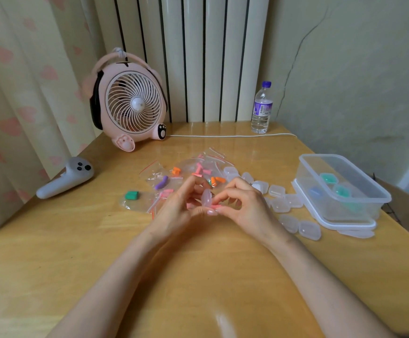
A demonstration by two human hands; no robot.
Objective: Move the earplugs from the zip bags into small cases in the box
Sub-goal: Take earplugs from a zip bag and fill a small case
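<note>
Clear plastic of a small case [207, 196] shows between the 2 hands: left hand [179, 209] grips it, right hand [243, 206] pinches a pink earplug [215, 206] at its rim. Fingers hide most of the case. Zip bags [174, 176] lie just behind, the box [332, 156] to the right; the bottle [261, 111] label is unreadable
</note>
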